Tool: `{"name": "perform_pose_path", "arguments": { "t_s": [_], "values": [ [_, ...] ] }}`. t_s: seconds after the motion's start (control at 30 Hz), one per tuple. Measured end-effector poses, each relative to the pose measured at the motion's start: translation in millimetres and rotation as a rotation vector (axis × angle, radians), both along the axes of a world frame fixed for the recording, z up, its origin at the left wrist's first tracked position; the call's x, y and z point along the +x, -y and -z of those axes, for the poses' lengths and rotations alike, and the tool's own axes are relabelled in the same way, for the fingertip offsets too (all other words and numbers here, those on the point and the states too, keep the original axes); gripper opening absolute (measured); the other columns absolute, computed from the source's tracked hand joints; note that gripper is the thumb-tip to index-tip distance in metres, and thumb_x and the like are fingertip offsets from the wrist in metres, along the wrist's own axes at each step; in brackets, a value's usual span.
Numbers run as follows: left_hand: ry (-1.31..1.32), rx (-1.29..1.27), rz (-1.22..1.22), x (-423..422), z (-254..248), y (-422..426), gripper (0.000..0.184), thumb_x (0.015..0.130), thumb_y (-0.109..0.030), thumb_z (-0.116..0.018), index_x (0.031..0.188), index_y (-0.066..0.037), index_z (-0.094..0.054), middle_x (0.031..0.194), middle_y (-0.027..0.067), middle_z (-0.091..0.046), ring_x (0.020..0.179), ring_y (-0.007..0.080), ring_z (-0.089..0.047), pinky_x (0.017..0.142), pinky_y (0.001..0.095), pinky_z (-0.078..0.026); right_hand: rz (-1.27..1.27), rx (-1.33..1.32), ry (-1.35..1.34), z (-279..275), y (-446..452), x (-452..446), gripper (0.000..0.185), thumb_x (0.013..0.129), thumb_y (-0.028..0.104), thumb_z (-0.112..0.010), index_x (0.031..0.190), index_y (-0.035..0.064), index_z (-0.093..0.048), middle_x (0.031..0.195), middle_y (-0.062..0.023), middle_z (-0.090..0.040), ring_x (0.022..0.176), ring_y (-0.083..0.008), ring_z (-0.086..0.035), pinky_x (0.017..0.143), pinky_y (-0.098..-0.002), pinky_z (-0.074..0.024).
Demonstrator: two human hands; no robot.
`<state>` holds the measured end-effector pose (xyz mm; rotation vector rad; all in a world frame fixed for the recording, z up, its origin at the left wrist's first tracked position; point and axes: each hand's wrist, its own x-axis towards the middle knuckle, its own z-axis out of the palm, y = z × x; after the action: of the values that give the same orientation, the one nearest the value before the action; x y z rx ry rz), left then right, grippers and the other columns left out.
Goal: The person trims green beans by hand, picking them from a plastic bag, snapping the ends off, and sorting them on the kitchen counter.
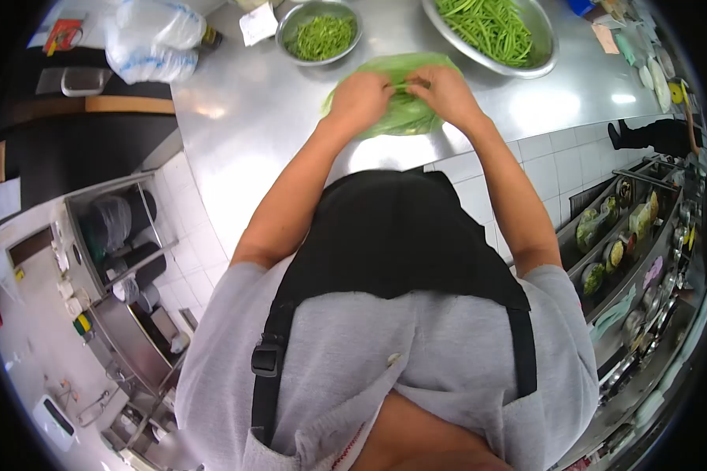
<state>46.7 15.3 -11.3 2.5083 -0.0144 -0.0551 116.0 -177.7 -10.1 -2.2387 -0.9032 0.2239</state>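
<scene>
A translucent green plastic bag (pixel 407 123) rests on the steel table, close to its front edge. My left hand (pixel 360 100) lies over the bag's left part, its fingers curled in a pinch. From the other side my right hand (pixel 445 93) also pinches at the middle of the bag, with the fingertips of both hands close together. The bag's plastic appears gathered between them; whether a bean is there too I cannot make out. Behind the left hand stands a metal bowl (pixel 281 49) of cut green pieces. A larger metal bowl (pixel 546 67) beyond the right hand holds long green beans (pixel 491 30).
A white paper slip (pixel 258 24) lies beside the small bowl. White plastic bags (pixel 151 47) sit at the table's left end. Several small items line the table's far right edge. A person in dark clothes (pixel 656 135) stands to the right, near a counter with food containers (pixel 593 276).
</scene>
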Motion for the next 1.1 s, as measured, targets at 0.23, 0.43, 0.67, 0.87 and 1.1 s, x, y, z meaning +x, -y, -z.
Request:
{"name": "perform_pose_path", "arguments": {
  "t_s": [0.23, 0.43, 0.67, 0.87, 1.1],
  "values": [
    [-0.051, 0.033, -0.058, -2.5, 17.7, -13.5, 0.022, 0.092, -0.023, -0.061, 0.097, -0.006, -0.073, 0.093, 0.0230, -0.070, 0.086, 0.0439, -0.067, 0.078, 0.0530, -0.052, 0.017, -0.147, 0.031, 24.2, 10.9, 11.6, 0.023, 0.090, 0.025, -0.059, 0.089, 0.0055, -0.071, 0.092, -0.0208, -0.069, 0.089, -0.0394, -0.065, 0.084, -0.0507, -0.0488],
    [0.036, 0.110, -0.023, -6.1, -21.2, -9.3, 0.020, 0.091, -0.020, -0.064, 0.100, -0.005, -0.074, 0.092, 0.0223, -0.070, 0.085, 0.0431, -0.066, 0.077, 0.0512, -0.052, 0.051, -0.088, -0.007, 9.6, 4.1, 9.8, 0.019, 0.086, 0.017, -0.058, 0.081, 0.0045, -0.071, 0.084, -0.0200, -0.069, 0.083, -0.0413, -0.066, 0.080, -0.0527, -0.0517],
    [0.158, -0.046, 0.012, -2.6, -16.4, 11.7, 0.019, 0.094, -0.020, -0.064, 0.101, -0.005, -0.073, 0.086, 0.0186, -0.072, 0.075, 0.0394, -0.067, 0.071, 0.0454, -0.052, 0.367, 0.372, -0.114, 6.3, -4.4, -0.7, 0.017, 0.084, 0.018, -0.065, 0.082, 0.0020, -0.070, 0.076, -0.0191, -0.068, 0.074, -0.0352, -0.068, 0.069, -0.0438, -0.0530],
    [0.019, -0.295, -0.006, 3.8, -38.5, 21.2, 0.020, 0.098, -0.015, -0.061, 0.099, 0.001, -0.072, 0.076, 0.0103, -0.073, 0.062, 0.0150, -0.063, 0.061, 0.0317, -0.050, 0.710, 0.674, -0.119, 16.9, -11.9, -13.9, 0.016, 0.093, 0.013, -0.063, 0.091, -0.0010, -0.068, 0.070, -0.0047, -0.065, 0.063, -0.0100, -0.059, 0.060, -0.0276, -0.0482],
    [0.031, -0.805, -0.219, 2.5, -28.7, 26.0, 0.023, 0.106, -0.017, -0.052, 0.105, 0.002, -0.065, 0.089, 0.0076, -0.073, 0.070, 0.0078, -0.062, 0.066, 0.0235, -0.052, 0.150, 0.543, -0.498, 6.4, 26.4, -14.4, 0.019, 0.096, 0.015, -0.062, 0.102, 0.0002, -0.071, 0.075, -0.0011, -0.065, 0.063, -0.0079, -0.055, 0.059, -0.0246, -0.0458]
  ]
}}
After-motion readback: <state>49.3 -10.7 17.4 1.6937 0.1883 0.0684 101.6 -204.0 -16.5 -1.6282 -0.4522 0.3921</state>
